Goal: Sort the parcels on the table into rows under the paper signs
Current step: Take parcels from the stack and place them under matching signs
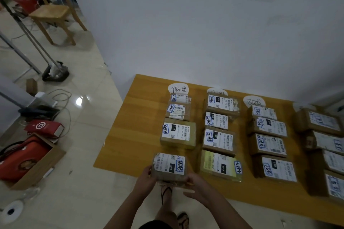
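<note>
Parcels (pixel 218 138) are laid in four rows on the yellow wooden table (pixel 128 135). Each row runs from a paper sign (pixel 178 89) at the far edge toward the person. On the floor at the left an open cardboard box (pixel 37 171) is seen, and a red bag (pixel 20 158) is lying inside it. A red carton (pixel 44 128) with a white ring mark is placed just behind this box.

The brown parcel (pixel 169 166) is held at the near edge of the table, at the near end of the leftmost row. Its near left corner is gripped by the left hand (pixel 147 177) with curled fingers. Its near right corner is gripped by the right hand (pixel 197 184), whose fingers are also bent around the edge. It cannot be told whether this parcel is resting on the table or is lifted a little.

"15H" is printed on its white label, beside handwriting in blue ink. The greenish parcel (pixel 219 165) just to its right is marked "220". On other labels "010", "150" and "100" can be read. Handwritten characters are seen on the signs, but they cannot be read with certainty
</note>
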